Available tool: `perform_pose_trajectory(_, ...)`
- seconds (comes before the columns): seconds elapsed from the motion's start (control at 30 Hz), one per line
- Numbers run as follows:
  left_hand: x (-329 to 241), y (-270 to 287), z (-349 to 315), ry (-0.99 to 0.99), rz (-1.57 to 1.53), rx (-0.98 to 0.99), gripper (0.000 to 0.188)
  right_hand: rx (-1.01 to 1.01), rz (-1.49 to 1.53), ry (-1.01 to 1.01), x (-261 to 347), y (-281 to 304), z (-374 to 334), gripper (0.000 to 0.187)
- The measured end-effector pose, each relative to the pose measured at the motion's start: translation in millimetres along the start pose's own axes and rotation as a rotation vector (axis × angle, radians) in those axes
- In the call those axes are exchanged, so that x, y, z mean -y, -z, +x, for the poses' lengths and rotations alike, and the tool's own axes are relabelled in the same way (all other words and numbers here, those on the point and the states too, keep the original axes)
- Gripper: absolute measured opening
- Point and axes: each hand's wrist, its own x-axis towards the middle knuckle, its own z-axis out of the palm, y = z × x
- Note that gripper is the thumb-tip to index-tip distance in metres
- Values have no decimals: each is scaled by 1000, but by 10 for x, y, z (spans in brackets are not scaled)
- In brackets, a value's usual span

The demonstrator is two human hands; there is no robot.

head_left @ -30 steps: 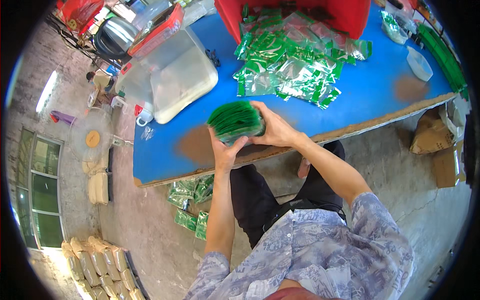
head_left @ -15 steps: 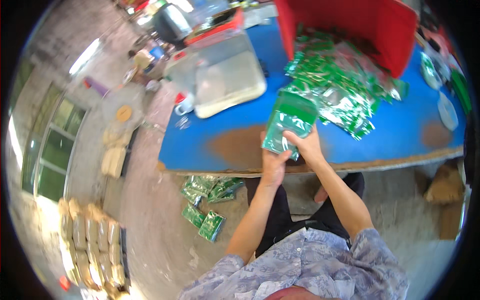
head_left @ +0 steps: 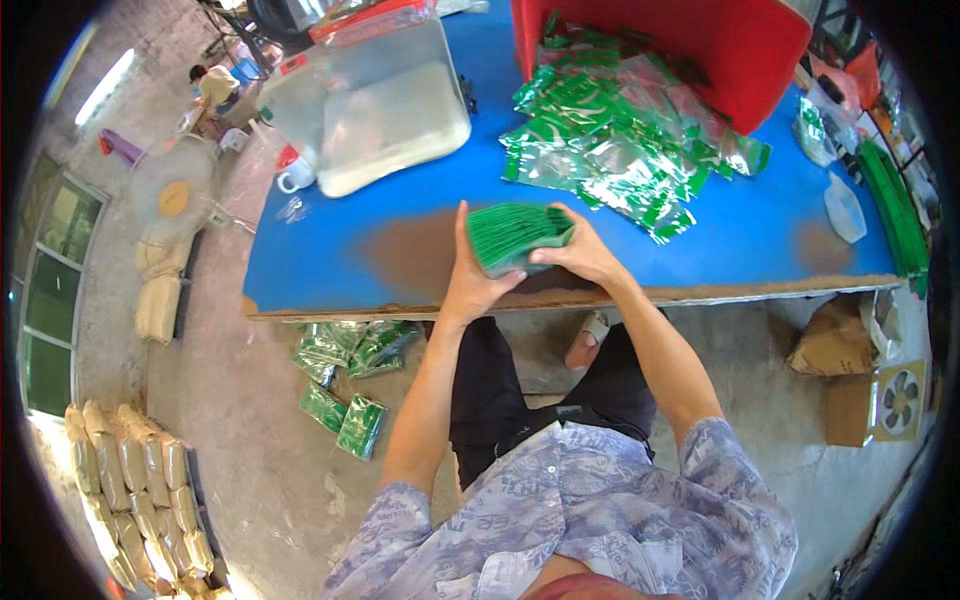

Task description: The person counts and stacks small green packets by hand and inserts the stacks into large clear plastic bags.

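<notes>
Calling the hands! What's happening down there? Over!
Left hand and right hand gripping green packet stack. Stack over blue table. Loose packets piled beyond, clear of both hands.

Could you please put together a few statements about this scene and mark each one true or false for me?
1. The left hand and the right hand hold a stack of green packets between them. True.
2. The tabletop is plain white. False: the tabletop is blue, with brown patches.
3. Loose green-and-clear packets lie in a heap at the red bin. True.
4. The floor has no green bundles on it. False: several green bundles lie on the floor.
5. The white mug is to the left of the hands. True.
6. The right hand is inside the red bin. False: it is at the stack, apart from the bin.
</notes>
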Motion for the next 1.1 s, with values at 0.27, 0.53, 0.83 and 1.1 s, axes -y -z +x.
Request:
perform_pose_trajectory(0.27, 193, 119, 104, -25, 197, 79, 100, -245, -516, 432, 252, 78, -154, 99)
perform_pose_trajectory(0.53, -127, -101, -54, 21, 367, 148, 94, 243, -1092, 408, 694, -75, -43, 93)
perform_pose_trajectory(0.83, -349, -601, 8, 104, -319, -525, 71, -181, -196, 73, 452, -253, -268, 69)
perform_pose_trajectory(1.1, -2, -386, 105, -141, 77, -448, 61, -146, -18, 303, 225, -299, -238, 66)
